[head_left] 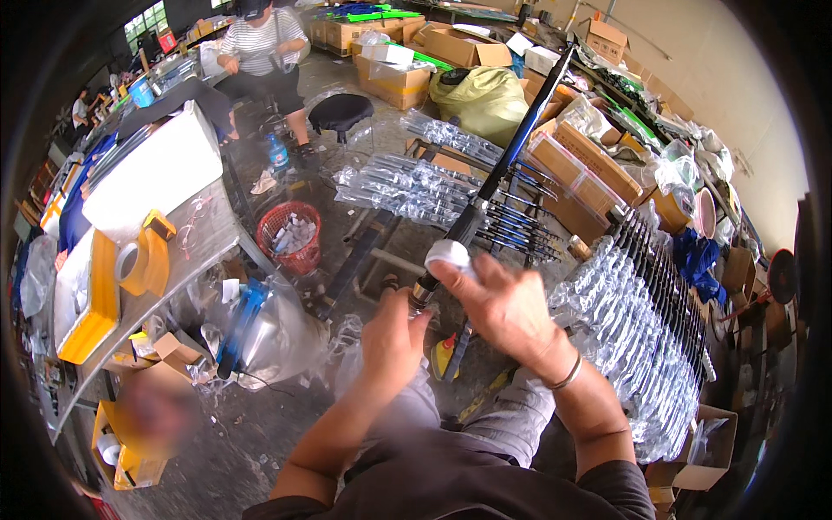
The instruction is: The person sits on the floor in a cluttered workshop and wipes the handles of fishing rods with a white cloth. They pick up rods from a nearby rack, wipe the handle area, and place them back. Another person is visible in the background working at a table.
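A dark fishing rod, black and blue, slants up and away from my lap toward the far right. My left hand is closed around its lower end, near a shiny metal-looking section. In my right hand is a white roll of tape, held against the rod just above my left hand. The fingers of that hand are slightly blurred, and its palm side is hidden. Plastic-wrapped fishing rods lie in a row to my right, with another wrapped bundle ahead on a low rack.
A red basket of scraps stands front left, beside a worktable bearing yellow tape rolls. Beyond are a black stool and a seated person. Cardboard boxes and a green sack crowd the far right.
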Motion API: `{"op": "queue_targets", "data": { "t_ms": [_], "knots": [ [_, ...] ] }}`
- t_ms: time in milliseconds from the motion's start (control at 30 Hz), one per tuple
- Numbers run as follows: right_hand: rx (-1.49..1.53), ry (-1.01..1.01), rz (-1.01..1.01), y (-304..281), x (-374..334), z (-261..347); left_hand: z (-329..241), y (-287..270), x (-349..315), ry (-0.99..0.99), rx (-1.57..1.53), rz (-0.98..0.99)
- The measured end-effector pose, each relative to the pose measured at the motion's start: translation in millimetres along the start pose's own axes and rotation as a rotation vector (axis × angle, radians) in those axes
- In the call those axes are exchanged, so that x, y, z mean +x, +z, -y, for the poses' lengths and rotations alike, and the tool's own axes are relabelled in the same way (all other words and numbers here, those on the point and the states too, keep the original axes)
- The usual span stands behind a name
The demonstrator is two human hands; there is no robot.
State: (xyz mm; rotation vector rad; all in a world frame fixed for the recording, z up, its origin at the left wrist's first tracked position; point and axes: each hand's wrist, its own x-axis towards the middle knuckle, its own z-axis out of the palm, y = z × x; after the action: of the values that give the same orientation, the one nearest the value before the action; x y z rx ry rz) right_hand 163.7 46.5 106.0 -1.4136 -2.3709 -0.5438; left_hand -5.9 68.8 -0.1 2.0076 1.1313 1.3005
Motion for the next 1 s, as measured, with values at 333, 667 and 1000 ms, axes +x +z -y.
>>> {"op": "queue_targets", "data": {
  "t_ms": [333,667,1000],
  "knots": [
    [0.048,-0.026,-0.051,7,-16,5,-1,3,-6,-0.016,0.0,0.042],
    [1.218,0.631,-0.147,0,-38,-25,-9,0,2,-0.144,-0.224,0.112],
    [1.967,0.873,-0.332,27,-33,-26,-3,-5,4,-0.378,-0.57,0.213]
  ]
}}
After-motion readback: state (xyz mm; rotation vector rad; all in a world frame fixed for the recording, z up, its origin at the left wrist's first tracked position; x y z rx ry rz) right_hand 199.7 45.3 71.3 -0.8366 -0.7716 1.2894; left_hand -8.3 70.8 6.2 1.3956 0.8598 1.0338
